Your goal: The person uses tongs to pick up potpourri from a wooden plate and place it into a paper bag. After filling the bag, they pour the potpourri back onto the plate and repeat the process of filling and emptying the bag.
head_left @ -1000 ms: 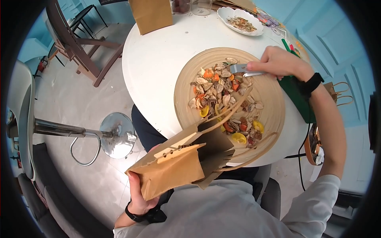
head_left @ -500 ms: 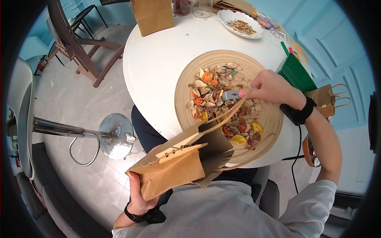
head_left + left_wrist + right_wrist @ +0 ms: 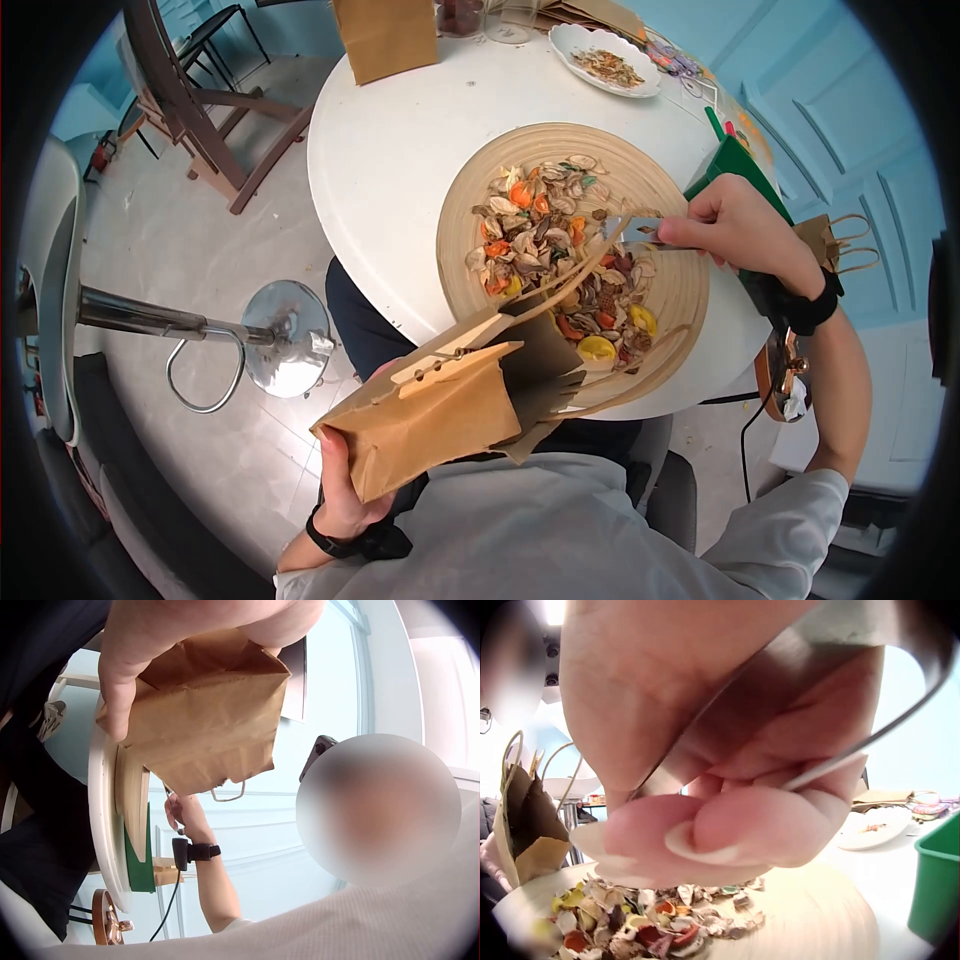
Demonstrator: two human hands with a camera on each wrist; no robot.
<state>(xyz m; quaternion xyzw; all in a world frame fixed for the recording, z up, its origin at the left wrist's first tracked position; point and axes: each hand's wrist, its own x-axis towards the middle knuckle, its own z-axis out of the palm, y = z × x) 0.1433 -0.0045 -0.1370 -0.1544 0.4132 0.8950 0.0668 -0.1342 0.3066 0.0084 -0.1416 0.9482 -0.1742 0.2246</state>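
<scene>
My left hand (image 3: 345, 492) grips the bottom end of a brown paper bag (image 3: 432, 425), tipped on its side with its open mouth and twisted handles towards the round wooden plate (image 3: 688, 285). Dried petals and potpourri pieces (image 3: 530, 225), with orange and yellow bits among them, lie heaped on that plate. Over its right side, my right hand (image 3: 738, 232) pinches metal tongs (image 3: 650, 233), whose tips point left above the petals. In the right wrist view the bent metal tongs (image 3: 727, 712) run between thumb and fingers. I cannot tell whether the tips hold a piece.
A green container (image 3: 735, 165) stands beside the right forearm. At the back are a scalloped white dish (image 3: 640, 90) with small dried bits and an upright paper bag (image 3: 385, 45). Another paper bag (image 3: 845, 245) sits off to the right. A bar stool (image 3: 285, 340) stands left of the table.
My right hand with the tongs has come from the plate's far side down over the petals, then drawn back to the right. The left hand and its bag stay nearly in place.
</scene>
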